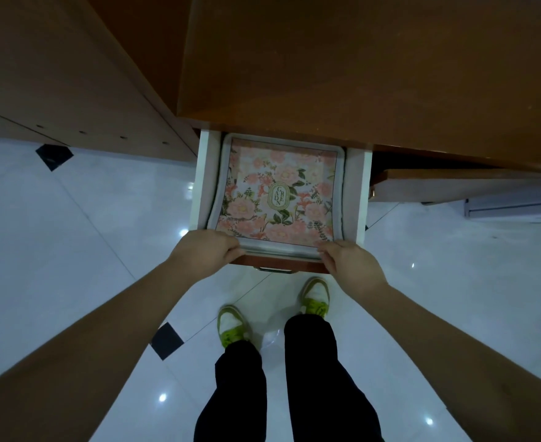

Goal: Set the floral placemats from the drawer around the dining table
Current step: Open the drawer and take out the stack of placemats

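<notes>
Left hand [203, 252] and right hand [349, 261] pinching floral placemats [278, 189] (stack count unclear), drawer [202, 173] half hidden under tabletop [358, 59]

Dim, cool indoor light. Small ceiling-lamp glare spots dot the glossy floor tiles [71, 250] from three to nine o'clock. The wooden tabletop [358, 59] at twelve o'clock looks murky, perhaps slightly soft. Wide-angle distortion bends the edges.

placemats [281, 189] in drawer [202, 180], under tabletop [358, 59]
</notes>
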`<action>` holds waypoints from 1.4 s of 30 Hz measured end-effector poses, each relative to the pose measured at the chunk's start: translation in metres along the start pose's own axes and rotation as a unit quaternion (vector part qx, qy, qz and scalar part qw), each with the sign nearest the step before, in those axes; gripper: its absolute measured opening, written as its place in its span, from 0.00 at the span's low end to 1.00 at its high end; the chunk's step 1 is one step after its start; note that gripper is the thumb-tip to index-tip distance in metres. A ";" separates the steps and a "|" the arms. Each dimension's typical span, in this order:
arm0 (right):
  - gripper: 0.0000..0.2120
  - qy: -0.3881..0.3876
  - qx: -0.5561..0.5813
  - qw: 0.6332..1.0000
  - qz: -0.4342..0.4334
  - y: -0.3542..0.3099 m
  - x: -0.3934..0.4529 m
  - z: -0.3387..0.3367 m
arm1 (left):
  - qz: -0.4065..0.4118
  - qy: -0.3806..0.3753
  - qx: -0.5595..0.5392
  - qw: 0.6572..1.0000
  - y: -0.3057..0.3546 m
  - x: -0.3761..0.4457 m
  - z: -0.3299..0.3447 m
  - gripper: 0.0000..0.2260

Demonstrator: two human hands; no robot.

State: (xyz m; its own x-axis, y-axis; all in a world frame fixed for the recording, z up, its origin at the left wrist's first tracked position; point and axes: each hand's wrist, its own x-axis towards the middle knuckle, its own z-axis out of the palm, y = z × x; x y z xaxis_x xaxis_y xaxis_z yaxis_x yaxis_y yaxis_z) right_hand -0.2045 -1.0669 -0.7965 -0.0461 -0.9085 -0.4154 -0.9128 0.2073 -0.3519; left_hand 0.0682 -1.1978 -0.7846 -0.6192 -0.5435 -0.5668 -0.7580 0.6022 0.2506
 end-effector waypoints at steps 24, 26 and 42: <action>0.14 -0.272 -0.280 0.908 -0.155 -0.034 0.085 0.003 | 0.072 -0.143 0.171 0.972 0.013 0.068 0.000 0.20; 0.11 -0.274 -0.297 0.902 -0.154 -0.034 0.085 0.002 | 0.083 -0.150 0.176 0.969 0.013 0.068 -0.001 0.20; 0.22 -0.250 -0.246 0.925 -0.146 -0.031 0.084 0.002 | 0.129 0.017 0.140 0.982 0.010 0.045 -0.001 0.31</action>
State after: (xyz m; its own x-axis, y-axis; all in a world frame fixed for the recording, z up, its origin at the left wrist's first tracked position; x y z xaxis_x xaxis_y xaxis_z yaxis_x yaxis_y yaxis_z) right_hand -0.1791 -1.1487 -0.8218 0.3117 -0.5925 -0.7428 -0.9368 -0.3224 -0.1360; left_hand 0.0330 -1.2165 -0.8071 -0.7928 -0.3682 -0.4858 -0.4926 0.8564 0.1549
